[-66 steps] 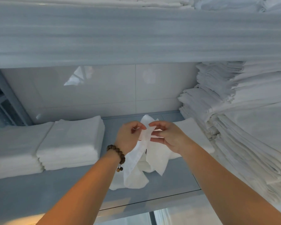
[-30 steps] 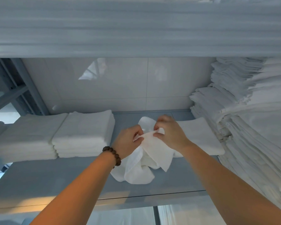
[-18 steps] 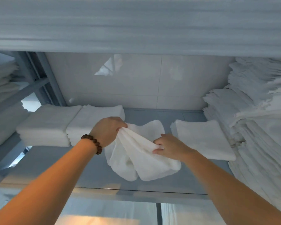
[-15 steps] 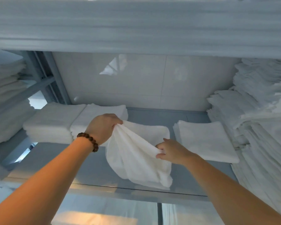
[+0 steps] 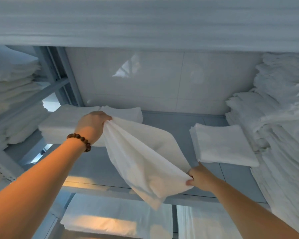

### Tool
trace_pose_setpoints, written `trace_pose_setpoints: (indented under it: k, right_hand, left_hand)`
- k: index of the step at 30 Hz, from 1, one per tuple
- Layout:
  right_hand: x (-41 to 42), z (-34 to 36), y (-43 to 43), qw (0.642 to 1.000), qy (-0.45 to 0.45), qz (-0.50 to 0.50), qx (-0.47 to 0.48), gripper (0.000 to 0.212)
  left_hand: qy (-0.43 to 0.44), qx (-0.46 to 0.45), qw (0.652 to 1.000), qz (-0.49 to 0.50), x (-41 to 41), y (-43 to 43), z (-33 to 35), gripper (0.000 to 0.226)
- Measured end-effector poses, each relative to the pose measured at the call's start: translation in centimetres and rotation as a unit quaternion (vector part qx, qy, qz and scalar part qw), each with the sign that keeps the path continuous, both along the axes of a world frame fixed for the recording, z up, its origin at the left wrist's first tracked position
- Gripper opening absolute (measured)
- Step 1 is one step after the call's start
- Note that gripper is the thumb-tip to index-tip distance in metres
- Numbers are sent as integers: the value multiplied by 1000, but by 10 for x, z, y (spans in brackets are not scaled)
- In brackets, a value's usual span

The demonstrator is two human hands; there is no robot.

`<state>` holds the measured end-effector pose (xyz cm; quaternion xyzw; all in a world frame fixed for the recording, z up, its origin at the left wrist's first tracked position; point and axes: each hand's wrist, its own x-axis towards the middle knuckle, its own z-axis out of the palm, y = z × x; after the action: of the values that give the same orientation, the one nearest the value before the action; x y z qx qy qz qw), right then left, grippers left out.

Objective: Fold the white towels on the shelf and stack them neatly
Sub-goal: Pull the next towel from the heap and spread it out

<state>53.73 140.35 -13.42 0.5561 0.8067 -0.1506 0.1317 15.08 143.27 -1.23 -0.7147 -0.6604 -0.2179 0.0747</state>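
Hanging unfolded, one towel (image 5: 145, 161) is gripped by left hand (image 5: 91, 125) and right hand (image 5: 199, 176) beside folded stacks (image 5: 59, 128) already shelved.

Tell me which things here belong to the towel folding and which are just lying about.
In the job: the unfolded towel, the folded stacks at left, the folded pile at right, the shelf.
Lying about: the beaded bracelet, the tall linen heap far right, the linen on the lower shelf.
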Motion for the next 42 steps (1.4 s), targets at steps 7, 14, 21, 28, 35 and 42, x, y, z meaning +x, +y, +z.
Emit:
trace_pose_setpoints:
  k: [7,14,21,28,35,42]
  right_hand:
    - [-14,3,-27,996,-70,-44,23,19]
    - [-23,9,-52,991,29,-98,88,24]
    - [-30,29,-79,949,218,-154,169,11]
    - [-24,67,-91,982,-3,-105,154,25]
    - [-11,120,-117,951,54,-157,260,31]
    - [-10,165,-131,909,132,-140,371,22]
  left_hand:
    - [5,0,1000,25,-56,-16,0,34]
    - [13,-2,999,46,-106,-45,-4,39]
    - [15,54,997,49,-125,-70,2,37]
    - [35,105,994,14,-141,-94,27,36]
    - [69,102,992,-28,-152,-119,48,34]
    - [92,120,988,-28,-153,-157,76,28]
